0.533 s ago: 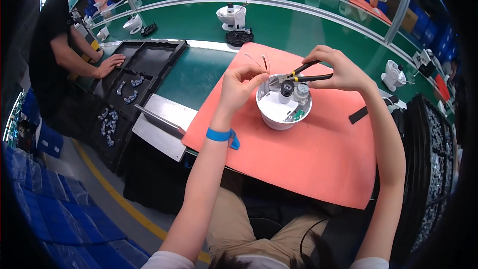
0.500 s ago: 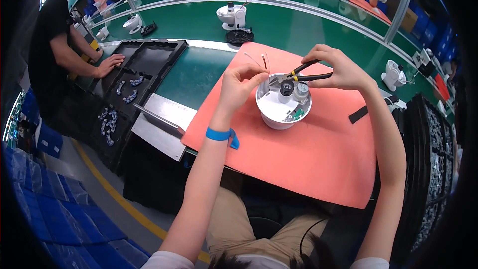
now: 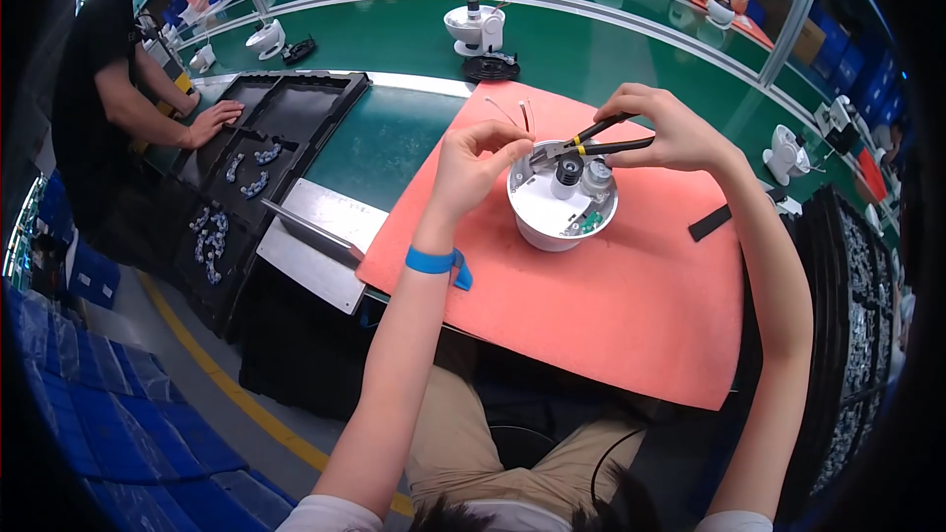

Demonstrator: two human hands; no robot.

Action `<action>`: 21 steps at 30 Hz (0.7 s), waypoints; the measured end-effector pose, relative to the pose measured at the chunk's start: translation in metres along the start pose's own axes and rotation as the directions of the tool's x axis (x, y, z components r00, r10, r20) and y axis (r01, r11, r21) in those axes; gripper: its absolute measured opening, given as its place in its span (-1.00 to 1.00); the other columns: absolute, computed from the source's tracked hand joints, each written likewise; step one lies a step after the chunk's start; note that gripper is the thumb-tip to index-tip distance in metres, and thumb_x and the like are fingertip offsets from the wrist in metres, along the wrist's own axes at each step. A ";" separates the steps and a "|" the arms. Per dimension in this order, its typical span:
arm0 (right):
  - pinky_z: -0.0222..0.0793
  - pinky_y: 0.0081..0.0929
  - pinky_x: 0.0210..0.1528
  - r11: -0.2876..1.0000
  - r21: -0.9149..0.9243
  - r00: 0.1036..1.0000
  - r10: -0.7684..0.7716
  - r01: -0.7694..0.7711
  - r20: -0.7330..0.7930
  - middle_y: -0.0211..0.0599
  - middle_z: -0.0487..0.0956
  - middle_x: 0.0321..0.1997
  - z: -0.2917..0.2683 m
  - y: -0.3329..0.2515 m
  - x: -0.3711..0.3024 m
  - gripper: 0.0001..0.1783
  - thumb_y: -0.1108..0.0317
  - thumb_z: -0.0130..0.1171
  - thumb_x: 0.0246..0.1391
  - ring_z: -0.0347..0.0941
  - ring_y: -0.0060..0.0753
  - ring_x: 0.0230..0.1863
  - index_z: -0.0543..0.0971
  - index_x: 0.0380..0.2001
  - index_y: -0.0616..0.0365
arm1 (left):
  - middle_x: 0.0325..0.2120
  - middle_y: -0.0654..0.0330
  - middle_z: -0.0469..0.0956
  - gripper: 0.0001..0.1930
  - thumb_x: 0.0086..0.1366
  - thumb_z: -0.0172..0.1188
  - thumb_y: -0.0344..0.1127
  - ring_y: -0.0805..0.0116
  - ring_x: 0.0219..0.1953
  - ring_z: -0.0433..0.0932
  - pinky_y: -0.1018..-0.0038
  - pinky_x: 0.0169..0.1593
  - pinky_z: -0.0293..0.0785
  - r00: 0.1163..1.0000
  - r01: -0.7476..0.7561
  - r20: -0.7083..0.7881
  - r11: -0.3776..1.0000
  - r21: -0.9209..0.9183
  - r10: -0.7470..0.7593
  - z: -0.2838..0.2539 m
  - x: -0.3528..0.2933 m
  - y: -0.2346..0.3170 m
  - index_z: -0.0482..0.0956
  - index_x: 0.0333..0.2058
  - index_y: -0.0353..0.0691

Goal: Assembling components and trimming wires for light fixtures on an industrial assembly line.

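Observation:
A white round camera housing [image 3: 545, 232] sits on the salmon-pink mat [image 3: 591, 320], its open side up. Inside are a black lens barrel [image 3: 569, 171], a clear round part [image 3: 597, 175] and a small green circuit board [image 3: 590, 224]. My left hand [image 3: 478, 163], with a blue strap [image 3: 431, 260] at its wrist, pinches thin wires [image 3: 524, 115] at the housing's far left rim; their loose ends stick up past the fingers. In my right hand [image 3: 662, 128] are black-handled pliers [image 3: 619, 146] with yellow accents. Their jaws reach over the housing's far rim, close to my left fingertips.
A black strip [image 3: 709, 224] lies at the mat's right. Metal plates [image 3: 313, 273] and a black tray [image 3: 317, 118] with small parts stand left, where a co-worker's hand [image 3: 215, 123] rests. Another white unit [image 3: 476, 30] sits on the green conveyor [image 3: 591, 39]. Black racks [image 3: 838, 335] stand right.
The white unit behind the mat has shifted right along the conveyor, and far units have shifted left. The far-right person's white unit is lower. My hands keep nearly the same pose.

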State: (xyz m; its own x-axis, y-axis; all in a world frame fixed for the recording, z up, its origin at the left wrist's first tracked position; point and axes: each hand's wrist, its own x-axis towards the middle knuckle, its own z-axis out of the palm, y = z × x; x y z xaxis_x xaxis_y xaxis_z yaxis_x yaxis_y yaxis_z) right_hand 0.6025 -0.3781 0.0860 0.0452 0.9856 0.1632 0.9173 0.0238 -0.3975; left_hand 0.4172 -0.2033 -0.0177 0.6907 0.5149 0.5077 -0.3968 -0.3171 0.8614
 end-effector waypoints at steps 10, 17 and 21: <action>0.34 -0.32 0.02 1.000 -0.025 1.000 -0.016 0.016 0.007 -0.15 0.50 -0.16 -0.002 -0.001 0.003 -0.48 0.15 0.39 -0.25 0.42 -0.17 -0.04 0.56 -0.21 0.26 | -0.48 0.20 0.64 -0.91 0.09 0.27 -0.45 0.52 -0.43 0.57 0.57 -0.30 0.46 1.000 -0.024 0.015 0.999 0.025 0.024 -0.002 0.001 -0.002 0.65 -0.40 -0.33; 0.35 -0.33 -0.01 1.000 0.018 1.000 0.017 -0.018 0.024 -0.15 0.51 -0.18 -0.001 -0.001 0.002 -0.49 0.15 0.38 -0.24 0.43 -0.19 -0.07 0.57 -0.22 0.26 | -0.49 0.21 0.64 -0.91 0.10 0.26 -0.45 0.52 -0.43 0.57 0.58 -0.30 0.46 1.000 -0.011 0.019 1.000 0.028 0.011 -0.002 0.000 0.000 0.65 -0.41 -0.33; 0.37 -0.35 -0.03 1.000 -0.012 1.000 -0.019 0.019 -0.001 -0.17 0.51 -0.20 0.003 -0.003 0.004 -0.50 0.15 0.38 -0.24 0.44 -0.23 -0.11 0.57 -0.23 0.26 | -0.49 0.21 0.63 -0.91 0.10 0.26 -0.45 0.52 -0.43 0.57 0.57 -0.30 0.46 1.000 -0.017 0.015 0.999 0.035 0.017 -0.002 0.000 0.000 0.65 -0.41 -0.33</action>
State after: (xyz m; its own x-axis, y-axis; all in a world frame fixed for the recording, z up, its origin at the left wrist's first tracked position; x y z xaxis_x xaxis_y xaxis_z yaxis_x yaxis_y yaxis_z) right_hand 0.5991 -0.3738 0.0850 0.0281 0.9848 0.1713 0.9228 0.0403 -0.3832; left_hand 0.4163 -0.2017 -0.0180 0.6929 0.4977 0.5217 -0.3873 -0.3534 0.8515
